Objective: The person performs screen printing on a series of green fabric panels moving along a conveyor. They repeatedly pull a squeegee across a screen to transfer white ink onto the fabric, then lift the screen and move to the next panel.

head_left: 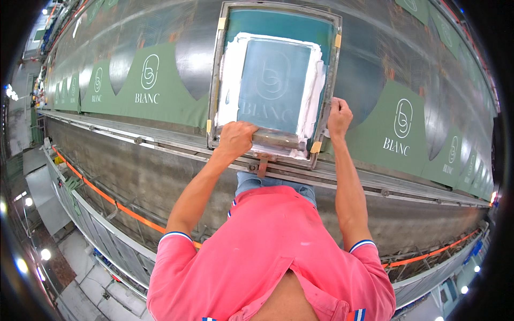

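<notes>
A screen printing frame [332, 69] with a metal rim and a blue-green mesh lies in front of me on the long table. Thick white ink [231, 80] borders a bluish-grey printing area [273, 59] that carries an oval emblem. My left hand [237, 137] is closed around the left end of a squeegee [281, 139], which lies across the near end of the mesh. At the frame's right edge, my right hand [339, 117] is closed on the rim, its fingertips partly hidden.
Green fabric pieces [184, 109] with white printed emblems lie along the table on the left, and more green pieces [409, 144] on the right. A metal rail [176, 148] runs along the table's near edge. Behind me stretches an orange strip [134, 215] on the neighbouring table.
</notes>
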The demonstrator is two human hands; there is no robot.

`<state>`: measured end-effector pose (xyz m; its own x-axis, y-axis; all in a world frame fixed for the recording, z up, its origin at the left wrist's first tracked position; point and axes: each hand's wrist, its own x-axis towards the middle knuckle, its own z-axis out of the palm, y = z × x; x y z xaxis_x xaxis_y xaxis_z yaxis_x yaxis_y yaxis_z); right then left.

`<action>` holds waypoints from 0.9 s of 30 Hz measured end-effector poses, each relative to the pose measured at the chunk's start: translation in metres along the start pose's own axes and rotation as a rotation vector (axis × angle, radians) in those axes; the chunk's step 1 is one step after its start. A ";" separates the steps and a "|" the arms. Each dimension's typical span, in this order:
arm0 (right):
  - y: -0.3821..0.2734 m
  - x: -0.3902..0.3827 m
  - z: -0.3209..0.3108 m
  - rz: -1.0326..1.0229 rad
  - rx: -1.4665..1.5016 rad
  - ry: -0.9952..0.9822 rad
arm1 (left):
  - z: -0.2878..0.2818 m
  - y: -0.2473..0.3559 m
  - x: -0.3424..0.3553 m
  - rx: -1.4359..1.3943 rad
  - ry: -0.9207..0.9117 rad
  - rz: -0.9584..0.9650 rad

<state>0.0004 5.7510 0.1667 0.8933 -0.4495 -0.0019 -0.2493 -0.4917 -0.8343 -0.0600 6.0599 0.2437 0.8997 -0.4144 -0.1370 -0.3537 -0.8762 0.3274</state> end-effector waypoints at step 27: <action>-0.170 0.167 0.109 -0.539 -0.739 -0.804 | -0.075 -0.091 0.280 0.055 -0.047 0.022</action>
<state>0.2330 5.8401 0.2482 0.8596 0.4048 -0.3119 0.3066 -0.8968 -0.3189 0.2434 6.0419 0.2457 0.8791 -0.4435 -0.1747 -0.3878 -0.8786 0.2787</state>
